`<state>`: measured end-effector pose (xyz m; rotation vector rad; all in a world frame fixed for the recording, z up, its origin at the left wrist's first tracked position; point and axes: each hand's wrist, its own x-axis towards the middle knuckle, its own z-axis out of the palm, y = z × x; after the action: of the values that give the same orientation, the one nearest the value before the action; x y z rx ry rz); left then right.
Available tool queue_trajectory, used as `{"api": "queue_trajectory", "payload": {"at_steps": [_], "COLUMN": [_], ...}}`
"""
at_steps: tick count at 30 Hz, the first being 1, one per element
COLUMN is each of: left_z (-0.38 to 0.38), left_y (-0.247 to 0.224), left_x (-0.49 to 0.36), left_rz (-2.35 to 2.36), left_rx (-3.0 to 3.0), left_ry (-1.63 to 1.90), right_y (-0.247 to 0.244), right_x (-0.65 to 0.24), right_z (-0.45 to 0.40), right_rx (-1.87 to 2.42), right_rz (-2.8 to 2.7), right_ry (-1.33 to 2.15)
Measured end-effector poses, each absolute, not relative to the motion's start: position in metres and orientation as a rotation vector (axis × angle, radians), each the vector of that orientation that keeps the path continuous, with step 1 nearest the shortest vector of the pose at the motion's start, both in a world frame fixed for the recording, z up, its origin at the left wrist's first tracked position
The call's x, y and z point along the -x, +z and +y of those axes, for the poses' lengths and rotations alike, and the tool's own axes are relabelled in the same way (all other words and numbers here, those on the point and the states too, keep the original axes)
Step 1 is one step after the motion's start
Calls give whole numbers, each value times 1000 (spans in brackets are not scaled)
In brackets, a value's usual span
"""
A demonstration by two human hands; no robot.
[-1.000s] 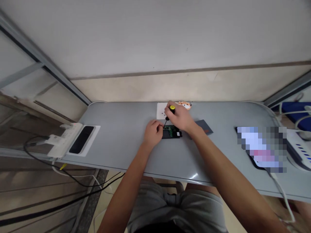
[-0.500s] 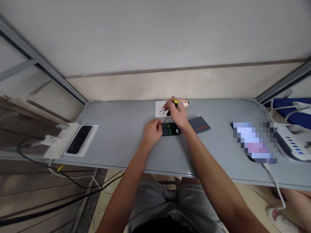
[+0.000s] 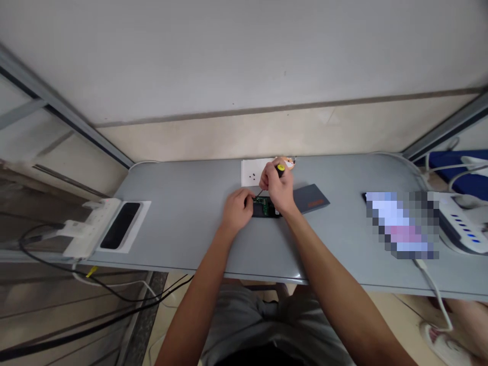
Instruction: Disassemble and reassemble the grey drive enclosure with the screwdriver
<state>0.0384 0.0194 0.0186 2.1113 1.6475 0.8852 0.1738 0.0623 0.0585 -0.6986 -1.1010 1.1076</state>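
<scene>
My right hand (image 3: 279,189) is wrapped round a screwdriver (image 3: 281,170) with a black handle and a yellow end. Its thin shaft slants down to the left onto an opened electronic device (image 3: 264,207), where a green circuit board shows in a dark casing. With curled fingers, my left hand (image 3: 238,208) grips the device's left end, close to the screwdriver's tip. Part of the device is covered by both hands. Beside my right wrist lies a dark grey cover (image 3: 312,198) with orange marking. Several tiny dark screws (image 3: 252,177) rest on white paper (image 3: 246,168) behind the device.
On the left, a phone (image 3: 121,225) lies on a white sheet beside a power strip (image 3: 93,223). Toward the right are a blurred-out phone (image 3: 400,223) with a cable and a white charging station (image 3: 463,223). A fox-like cutout (image 3: 288,161) sits by the wall (image 3: 213,134).
My right hand and the screwdriver handle have shifted slightly toward me and right, the handle now more upright. My left hand stays on the device. The view has moved a little.
</scene>
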Motion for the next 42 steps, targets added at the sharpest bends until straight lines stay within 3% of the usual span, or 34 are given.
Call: {"api": "queue_trajectory", "payload": {"at_steps": [19,28,42], "left_z": [20,19,22], "left_y": [18,19,23], "left_x": [-36,-37,-38], "left_rz": [1625,1640,1671], "left_rx": [-2098,-2079,-2040], "left_ry": [882,881,902], "right_y": [60,64,67], "right_x": [-169,-184,-179], "right_z": [63,64,57], "right_rx": [724,635,636], "right_rz": [-1133,-1150,-1191], "right_ry": [1058,1310,1152]}}
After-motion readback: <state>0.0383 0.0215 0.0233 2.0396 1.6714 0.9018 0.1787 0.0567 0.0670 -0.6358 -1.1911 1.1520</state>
